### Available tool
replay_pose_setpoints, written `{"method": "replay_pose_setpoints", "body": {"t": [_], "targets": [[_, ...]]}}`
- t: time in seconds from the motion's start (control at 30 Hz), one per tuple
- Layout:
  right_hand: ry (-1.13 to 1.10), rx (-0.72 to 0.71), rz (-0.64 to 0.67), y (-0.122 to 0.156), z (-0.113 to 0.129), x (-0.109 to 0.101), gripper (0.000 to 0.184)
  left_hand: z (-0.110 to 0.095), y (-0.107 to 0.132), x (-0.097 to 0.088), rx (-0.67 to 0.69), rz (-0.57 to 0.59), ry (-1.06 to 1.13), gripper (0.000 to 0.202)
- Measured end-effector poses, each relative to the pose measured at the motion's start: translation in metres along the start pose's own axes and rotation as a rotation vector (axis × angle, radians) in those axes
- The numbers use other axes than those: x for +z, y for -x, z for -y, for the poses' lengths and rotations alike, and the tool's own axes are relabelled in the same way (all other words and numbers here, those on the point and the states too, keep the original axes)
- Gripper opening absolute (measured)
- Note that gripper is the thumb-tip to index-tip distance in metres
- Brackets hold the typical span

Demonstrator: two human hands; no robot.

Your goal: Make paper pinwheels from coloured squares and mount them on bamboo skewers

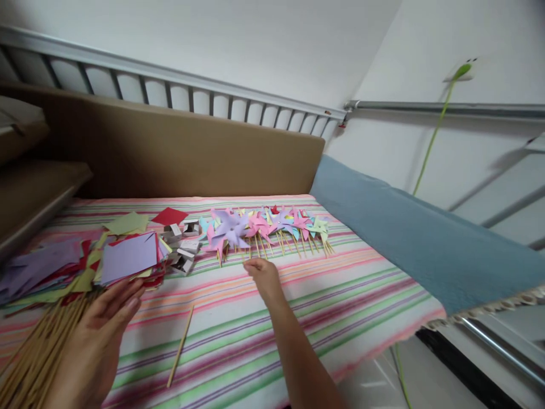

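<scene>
My right hand [264,277] is closed in a pinch at the near edge of a row of paper pinwheels [276,224]. A thin stick runs down to its fingertips, seemingly that of the large purple pinwheel [230,227], partly hidden by the fingers. My left hand [100,335] is open, fingers stretched out, at the near edge of a stack of coloured paper squares with a purple sheet [130,258] on top. Beside and under it lies a bundle of thin wooden sticks [46,341]. One loose stick [181,346] lies between my hands on the striped cloth [230,346].
Small white boxes [185,250] and a red square [170,216] lie behind the paper stack. More cut paper [42,267] is at the left. A brown cardboard panel [191,153] stands along the back; a blue padded cover [404,227] borders the right side. Cardboard boxes [38,187] stand far left.
</scene>
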State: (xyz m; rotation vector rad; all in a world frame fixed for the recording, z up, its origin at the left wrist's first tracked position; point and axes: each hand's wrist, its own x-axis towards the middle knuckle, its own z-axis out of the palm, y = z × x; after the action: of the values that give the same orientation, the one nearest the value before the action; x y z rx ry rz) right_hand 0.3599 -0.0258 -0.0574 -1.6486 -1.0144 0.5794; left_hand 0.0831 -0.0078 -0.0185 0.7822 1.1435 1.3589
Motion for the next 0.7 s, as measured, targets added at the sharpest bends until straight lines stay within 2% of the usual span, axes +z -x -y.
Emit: {"method": "replay_pose_setpoints", "body": {"t": [0.1,0.23,0.4,0.7], "targets": [[0.051,0.066,-0.169,-0.015,-0.022,-0.026,0.026,0.005,-0.004,-0.005,-0.045,0.032,-0.01,0.047],[0.129,0.12,-0.262,-0.025,-0.045,-0.045,0.026,0.009,-0.004,-0.007,-0.059,0.046,-0.02,0.043],[0.213,0.15,-0.275,-0.033,-0.059,-0.045,0.025,0.011,-0.003,-0.005,-0.083,0.042,-0.018,0.043],[0.347,0.179,-0.284,-0.039,-0.061,-0.039,0.021,0.011,-0.001,-0.006,-0.084,0.036,-0.002,0.041]]}}
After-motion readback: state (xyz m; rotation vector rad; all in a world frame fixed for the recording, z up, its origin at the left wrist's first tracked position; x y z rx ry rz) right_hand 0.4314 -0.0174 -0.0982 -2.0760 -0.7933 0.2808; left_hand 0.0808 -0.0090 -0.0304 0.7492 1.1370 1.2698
